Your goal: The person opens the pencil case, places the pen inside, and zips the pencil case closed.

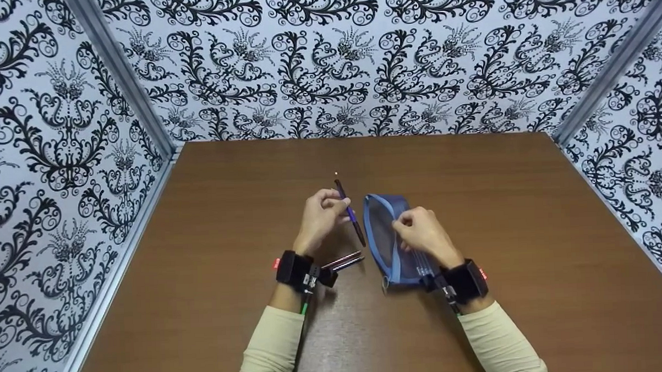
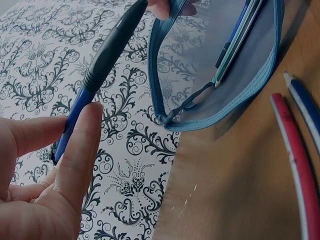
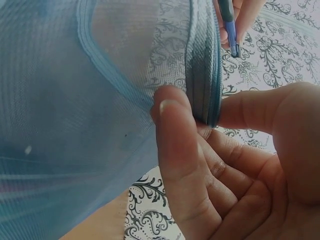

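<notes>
Between thumb and fingers, my left hand [image 1: 322, 216] pinches a blue pen [image 1: 349, 213] with dark ends, held tilted just left of the pencil case. The blue mesh pencil case [image 1: 381, 234] has its zip undone and its mouth gaping toward the left hand. My right hand [image 1: 422, 232] pinches the zipped rim [image 3: 202, 60] of the case, thumb on one side and index finger on the other. Inside the case, a few slim pens or pencils [image 2: 240, 37] show in the left wrist view.
A red pencil [image 2: 292, 155] and a dark blue pencil [image 2: 305, 107] lie side by side on the brown table [image 1: 227, 211], near the left wrist. Patterned black-and-white panels [image 1: 326, 59] stand behind the table and at both sides.
</notes>
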Demonstrator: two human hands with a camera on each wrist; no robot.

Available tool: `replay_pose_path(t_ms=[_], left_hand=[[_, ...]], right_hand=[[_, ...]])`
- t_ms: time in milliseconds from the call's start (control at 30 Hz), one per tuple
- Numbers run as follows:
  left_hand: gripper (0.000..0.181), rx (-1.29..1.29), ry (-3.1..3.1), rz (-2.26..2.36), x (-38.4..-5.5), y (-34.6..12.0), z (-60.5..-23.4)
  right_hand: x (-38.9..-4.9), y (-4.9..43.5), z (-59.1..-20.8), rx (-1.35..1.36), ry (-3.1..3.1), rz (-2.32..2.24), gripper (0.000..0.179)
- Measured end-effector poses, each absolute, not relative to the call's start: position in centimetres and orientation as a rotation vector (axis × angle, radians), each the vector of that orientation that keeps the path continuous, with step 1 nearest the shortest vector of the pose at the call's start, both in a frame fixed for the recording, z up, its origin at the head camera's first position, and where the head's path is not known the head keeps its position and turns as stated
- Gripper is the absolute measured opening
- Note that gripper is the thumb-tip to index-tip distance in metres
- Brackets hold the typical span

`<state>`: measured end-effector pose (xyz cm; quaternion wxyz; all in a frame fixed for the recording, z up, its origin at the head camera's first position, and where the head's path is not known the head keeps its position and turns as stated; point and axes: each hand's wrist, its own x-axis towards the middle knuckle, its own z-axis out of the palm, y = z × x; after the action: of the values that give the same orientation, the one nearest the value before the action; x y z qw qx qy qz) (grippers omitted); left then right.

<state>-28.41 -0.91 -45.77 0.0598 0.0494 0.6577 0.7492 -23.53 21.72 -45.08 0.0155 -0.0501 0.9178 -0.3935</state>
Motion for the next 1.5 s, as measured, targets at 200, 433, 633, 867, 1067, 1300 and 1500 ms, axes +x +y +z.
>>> replay_pose_path(t_ms=[200, 433, 633, 867, 1067, 1300, 1500], left_hand=[[0.022, 0.165, 1.986, 2.300, -28.3, -0.6, -46.0], [0.020, 0.156, 1.939, 2.347, -28.3, -0.2, -46.2], [0.019, 0.127, 1.925, 2.348, -28.3, 0.0, -46.1], [0.019, 0.138, 1.897, 2.358, -28.3, 0.2, -46.3], [0.016, 0.145, 1.884, 2.361, -28.3, 0.2, -46.3], [0.017, 0.139, 1.867, 2.372, -28.2, 0.4, -46.3], [0.017, 0.125, 1.863, 2.366, -28.2, 0.6, -46.4]], right_hand=[[-23.5, 21.8, -45.1, -0.180, 2.868, -1.222, 0.022], [-23.5, 21.9, -45.2, -0.240, 2.879, -1.237, 0.025], [-23.6, 21.9, -45.2, -0.215, 2.874, -1.237, 0.024], [-23.6, 21.8, -45.2, -0.203, 2.879, -1.230, 0.024], [-23.6, 21.8, -45.2, -0.210, 2.883, -1.231, 0.024], [-23.7, 21.8, -45.2, -0.200, 2.889, -1.232, 0.025], [-23.7, 21.8, -45.2, -0.197, 2.901, -1.222, 0.027]])
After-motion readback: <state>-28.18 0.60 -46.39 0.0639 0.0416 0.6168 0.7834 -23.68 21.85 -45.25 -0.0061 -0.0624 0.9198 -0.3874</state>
